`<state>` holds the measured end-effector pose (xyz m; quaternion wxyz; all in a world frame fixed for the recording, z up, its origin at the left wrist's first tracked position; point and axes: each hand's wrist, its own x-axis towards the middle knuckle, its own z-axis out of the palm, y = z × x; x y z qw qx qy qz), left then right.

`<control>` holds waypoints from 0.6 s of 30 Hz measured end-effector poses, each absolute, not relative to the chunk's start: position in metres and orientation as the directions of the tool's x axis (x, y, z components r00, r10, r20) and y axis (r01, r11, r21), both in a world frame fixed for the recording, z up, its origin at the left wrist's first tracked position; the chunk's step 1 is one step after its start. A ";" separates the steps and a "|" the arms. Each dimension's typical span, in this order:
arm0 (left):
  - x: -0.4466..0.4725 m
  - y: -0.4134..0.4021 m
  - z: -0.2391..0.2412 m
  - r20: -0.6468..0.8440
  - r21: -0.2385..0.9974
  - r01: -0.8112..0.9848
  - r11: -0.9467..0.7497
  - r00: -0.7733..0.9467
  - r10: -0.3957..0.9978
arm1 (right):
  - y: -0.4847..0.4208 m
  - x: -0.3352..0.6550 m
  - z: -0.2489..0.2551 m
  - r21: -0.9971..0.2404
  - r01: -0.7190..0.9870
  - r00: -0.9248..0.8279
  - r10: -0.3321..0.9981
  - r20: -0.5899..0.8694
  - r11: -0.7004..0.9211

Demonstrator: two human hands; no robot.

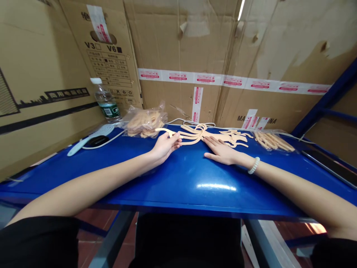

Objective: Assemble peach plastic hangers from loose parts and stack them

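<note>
My left hand [165, 148] is closed, thumb and fingers pinching a long beige strip [159, 130] whose pale, flat end sticks out to the left. Several cord-like beige strands [191, 137] run from there to the right and loop over one another. My right hand [220, 150] lies flat with fingers stretched out, its fingertips at the near edge of a flat beige piece [216, 135]. Beyond its fingers, thin, irregular beige pieces [237, 134] spread to the right. What the beige material is, I cannot tell.
On the blue table [178, 178], a plastic bag of beige pieces [145, 122] lies left, another bag [272, 141] right. Further left are a water bottle [107, 102], a light-blue hairbrush [90, 139] and a black mouse-like object [97, 140]. A phone [331, 165] lies far right. Cardboard [178, 44] walls the back.
</note>
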<state>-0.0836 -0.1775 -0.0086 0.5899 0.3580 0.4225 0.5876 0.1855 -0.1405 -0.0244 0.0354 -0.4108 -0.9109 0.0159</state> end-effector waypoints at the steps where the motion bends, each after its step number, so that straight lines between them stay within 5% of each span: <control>1: -0.084 -0.176 -0.009 -0.074 0.917 -0.397 0.051 -0.044 0.996 | -0.139 0.185 -0.023 -0.031 0.747 -0.659 0.746 0.095 0.664; 7: -0.091 -0.175 -0.016 -0.028 0.914 -0.403 0.035 0.024 0.999 | -0.141 0.204 -0.014 0.168 0.781 -0.619 0.709 0.337 0.602; 18: -0.105 -0.175 -0.036 0.011 0.918 -0.394 0.036 0.115 0.993 | -0.158 0.239 -0.013 -0.180 0.657 -0.565 0.635 0.526 0.733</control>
